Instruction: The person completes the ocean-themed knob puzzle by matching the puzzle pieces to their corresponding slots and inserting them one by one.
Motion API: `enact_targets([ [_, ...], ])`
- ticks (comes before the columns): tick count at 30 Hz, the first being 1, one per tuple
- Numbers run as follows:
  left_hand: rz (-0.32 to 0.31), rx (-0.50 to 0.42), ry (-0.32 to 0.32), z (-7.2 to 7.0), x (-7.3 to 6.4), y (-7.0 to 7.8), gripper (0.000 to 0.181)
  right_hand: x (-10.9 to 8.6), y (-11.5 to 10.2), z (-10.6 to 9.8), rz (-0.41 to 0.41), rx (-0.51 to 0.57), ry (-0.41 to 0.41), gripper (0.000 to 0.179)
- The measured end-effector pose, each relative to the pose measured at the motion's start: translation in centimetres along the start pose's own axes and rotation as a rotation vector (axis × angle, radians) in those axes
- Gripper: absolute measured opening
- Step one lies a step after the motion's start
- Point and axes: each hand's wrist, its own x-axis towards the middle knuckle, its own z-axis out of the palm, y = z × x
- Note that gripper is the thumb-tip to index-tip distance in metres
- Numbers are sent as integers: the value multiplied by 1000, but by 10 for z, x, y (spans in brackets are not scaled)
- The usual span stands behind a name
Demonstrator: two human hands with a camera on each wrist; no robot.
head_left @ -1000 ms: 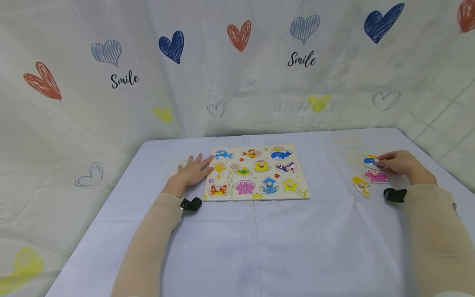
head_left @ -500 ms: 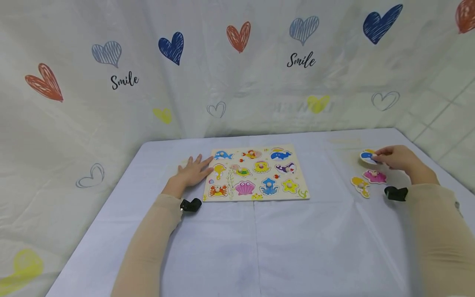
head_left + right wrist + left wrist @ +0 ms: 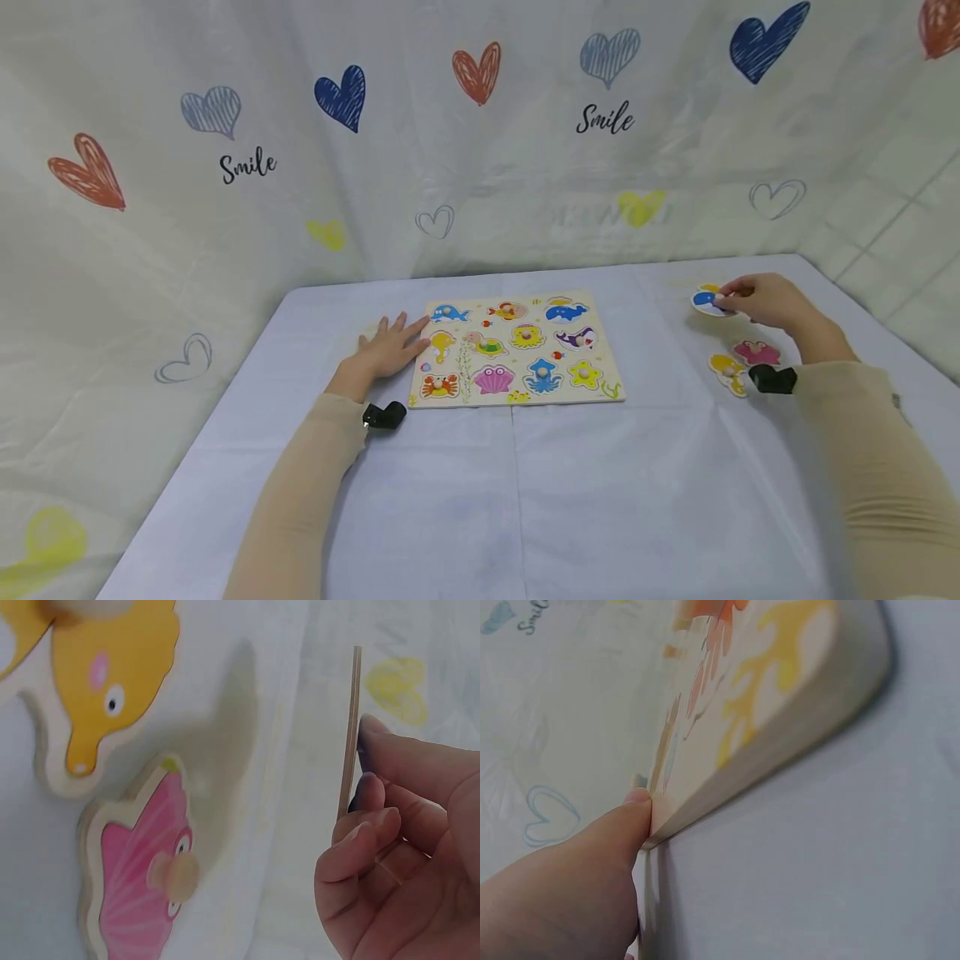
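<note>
My right hand [image 3: 772, 302] pinches a blue-and-white whale puzzle piece [image 3: 706, 301] with a yellow top and holds it above the table. In the right wrist view that thin wooden piece [image 3: 352, 712] appears edge-on, with thumb and fingers at its knob. Below lie a pink shell-like piece [image 3: 757, 353] and a yellow seahorse piece [image 3: 727, 372], both knobbed. My left hand [image 3: 384, 350], fingers spread, rests at the left edge of the puzzle board [image 3: 562, 397]. In the left wrist view the thumb [image 3: 619, 832] touches the board's edge.
Sea-animal pictures cover the board, several with knobs. A white cloth covers the table [image 3: 600, 500]. Behind it hangs a white curtain [image 3: 390, 183] printed with hearts. A black wrist camera [image 3: 772, 379] sits beside each sleeve.
My right hand has lifted the whale piece from beside the pink piece and carried it left and toward the back. The left hand and the board have stayed put.
</note>
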Motion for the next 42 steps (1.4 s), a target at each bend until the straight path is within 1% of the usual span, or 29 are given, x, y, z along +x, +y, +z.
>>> enact_targets([
  [7,-8,-7,-2,2,-1,-1,66,8,-30,11,-46,1,-2,46],
  [18,-16,-10,-2,2,-2,0,66,21,-73,39,-144,-25,14,35],
  [26,-13,-22,-7,2,-1,0,66,32,-97,54,-156,-8,-6,31],
  [31,-9,-9,-3,2,0,0,65,40,-111,63,-173,0,-1,29],
  [38,0,-1,2,0,1,0,65,52,-129,81,-154,23,-32,30],
  [42,4,-8,-1,-1,0,0,65,57,-136,89,-160,26,-44,31],
])
